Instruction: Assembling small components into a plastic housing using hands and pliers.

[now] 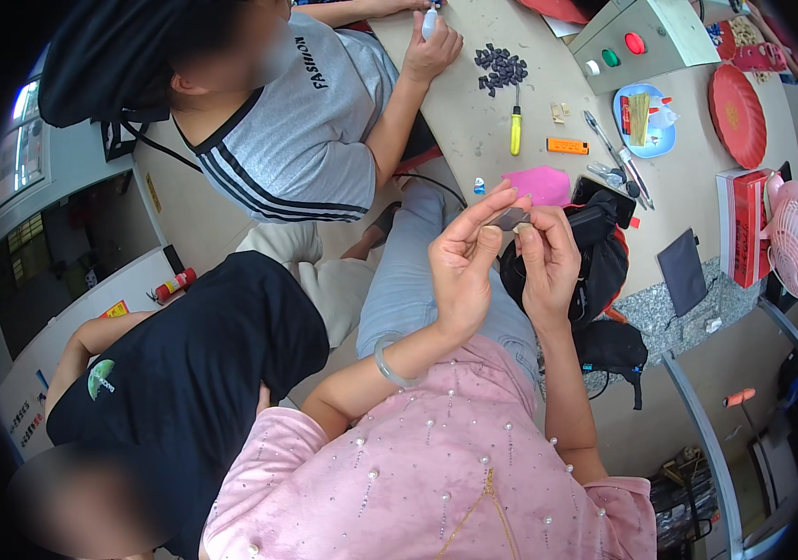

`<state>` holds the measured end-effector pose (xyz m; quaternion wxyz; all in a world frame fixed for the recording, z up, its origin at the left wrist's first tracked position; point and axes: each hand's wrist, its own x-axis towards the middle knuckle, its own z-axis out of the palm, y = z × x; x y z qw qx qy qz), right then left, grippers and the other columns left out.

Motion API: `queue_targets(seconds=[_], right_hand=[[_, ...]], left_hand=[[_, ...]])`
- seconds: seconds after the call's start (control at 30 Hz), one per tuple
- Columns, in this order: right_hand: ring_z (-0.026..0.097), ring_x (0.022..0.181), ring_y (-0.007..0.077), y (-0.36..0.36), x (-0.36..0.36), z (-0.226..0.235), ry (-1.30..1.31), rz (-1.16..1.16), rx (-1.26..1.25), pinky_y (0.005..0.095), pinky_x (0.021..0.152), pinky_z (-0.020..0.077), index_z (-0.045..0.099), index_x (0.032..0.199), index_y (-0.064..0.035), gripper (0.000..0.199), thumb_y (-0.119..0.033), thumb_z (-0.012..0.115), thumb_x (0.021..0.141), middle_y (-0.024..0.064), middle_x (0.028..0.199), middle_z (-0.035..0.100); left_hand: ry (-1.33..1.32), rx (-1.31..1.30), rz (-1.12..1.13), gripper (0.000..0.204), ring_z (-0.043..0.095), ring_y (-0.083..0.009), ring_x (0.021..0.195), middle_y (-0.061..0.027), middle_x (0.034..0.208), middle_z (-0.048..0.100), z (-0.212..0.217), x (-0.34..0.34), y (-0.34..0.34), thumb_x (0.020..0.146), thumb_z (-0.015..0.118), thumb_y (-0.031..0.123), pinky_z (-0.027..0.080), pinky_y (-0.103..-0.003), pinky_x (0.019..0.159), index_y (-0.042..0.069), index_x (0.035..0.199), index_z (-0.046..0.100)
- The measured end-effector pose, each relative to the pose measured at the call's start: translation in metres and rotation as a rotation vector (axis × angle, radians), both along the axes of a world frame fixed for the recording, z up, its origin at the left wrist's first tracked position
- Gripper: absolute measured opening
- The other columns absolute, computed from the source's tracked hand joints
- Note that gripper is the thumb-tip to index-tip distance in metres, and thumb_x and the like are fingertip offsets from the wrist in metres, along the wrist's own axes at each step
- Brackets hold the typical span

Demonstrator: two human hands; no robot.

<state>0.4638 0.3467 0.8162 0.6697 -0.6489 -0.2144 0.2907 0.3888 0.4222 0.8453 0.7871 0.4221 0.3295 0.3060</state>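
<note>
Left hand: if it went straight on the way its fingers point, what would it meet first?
The pink sheet looks first in line, just beyond the left hand's fingertips. The hand may be raised above it and could pass over; this view leaves depth unclear.

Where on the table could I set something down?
One bare patch lies between the blue tray, red box and dark pouch; another, lightly flecked, between the yellow screwdriver and the table's left edge. It is crowded around the pink sheet, black bag and pens.
</note>
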Motion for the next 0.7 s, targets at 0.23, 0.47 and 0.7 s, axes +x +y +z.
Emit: queue_targets(seconds=[0.23, 0.47, 0.7], right_hand=[[0.049, 0.067, 0.0066, -0.001, 0.000, 0.005, 0.044, -0.036, -0.008, 0.0207, 0.058, 0.0408, 0.058, 0.096, 0.0044, 0.011, 0.003, 0.060, 0.086, 0.0053, 0.087, 0.054], [0.052, 0.061, 0.0119, -0.006, 0.014, 0.023, -0.324, 0.063, -0.197, 0.0245, 0.056, 0.0439, 0.060, 0.093, 0.0039, 0.014, 0.004, 0.065, 0.080, 0.0079, 0.082, 0.058], [0.056, 0.069, 0.0099, -0.017, 0.004, 0.018, -0.175, 0.010, -0.160, 0.0219, 0.062, 0.0478, 0.057, 0.099, 0.0038, 0.019, 0.004, 0.065, 0.082, 0.0066, 0.084, 0.059]], left_hand=[[0.022, -0.080, -0.012, 0.031, 0.059, -0.0142, 0.105, -0.0133, 0.116, 0.063, 0.002, 0.002, 0.003, 0.095, 0.053, 0.009, 0.045, -0.025, 0.092, -0.006, 0.123, 0.055], [0.404, 0.405, -0.476, 0.022, 0.063, -0.0083, 0.073, -0.0058, 0.085, 0.068, 0.010, -0.006, 0.049, 0.079, 0.072, 0.003, 0.049, -0.021, 0.063, -0.004, 0.099, 0.065], [0.418, 0.248, -0.520, 0.014, 0.062, -0.0056, 0.059, -0.0055, 0.067, 0.067, 0.004, -0.003, 0.043, 0.076, 0.072, 0.000, 0.048, -0.021, 0.052, -0.004, 0.088, 0.065]])
